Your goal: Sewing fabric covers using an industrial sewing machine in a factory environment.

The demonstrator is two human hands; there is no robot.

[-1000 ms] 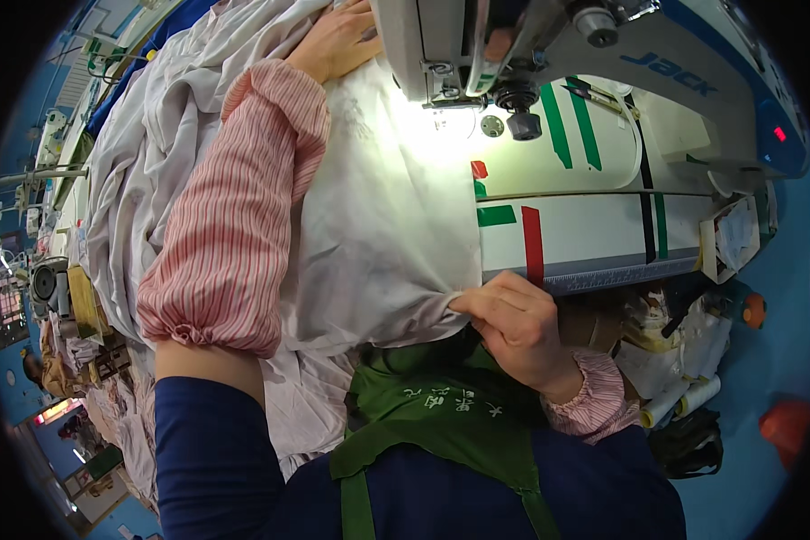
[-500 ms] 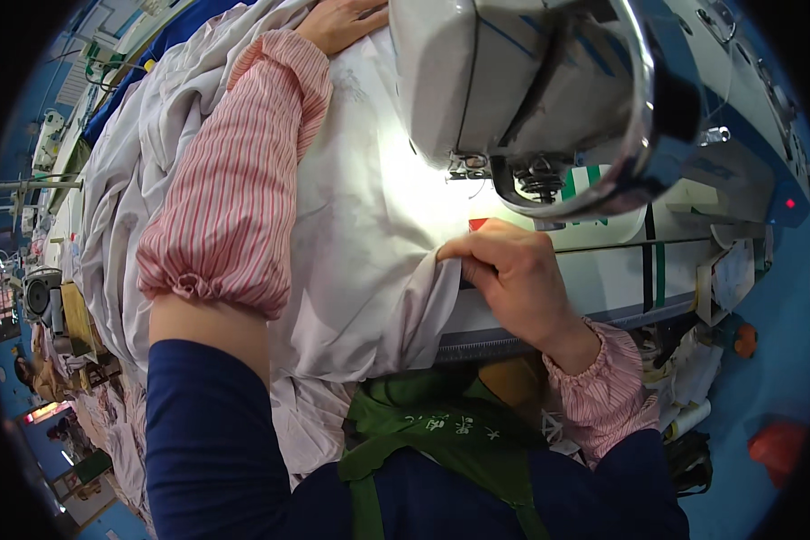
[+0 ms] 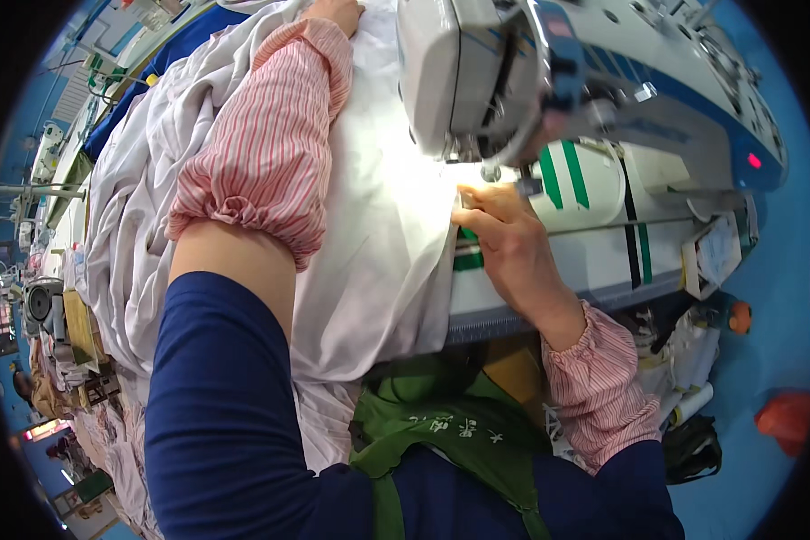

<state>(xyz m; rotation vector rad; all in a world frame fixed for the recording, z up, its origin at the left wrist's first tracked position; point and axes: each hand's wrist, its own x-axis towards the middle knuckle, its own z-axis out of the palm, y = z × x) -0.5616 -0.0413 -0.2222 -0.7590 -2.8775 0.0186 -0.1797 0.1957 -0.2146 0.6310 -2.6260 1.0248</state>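
Left hand (image 3: 337, 13) and right hand (image 3: 511, 245), pinch on either unclear, are apparently aligning white cloth (image 3: 378, 243) between them, next move calling for flatness.

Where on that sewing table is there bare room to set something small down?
The pale tabletop looks bare between the right hand and the black strip, with the grey ruler bordering its near side. It's crowded by the sewing machine's head, where the right hand is at the white cloth's edge; bunched cloth fills the left.
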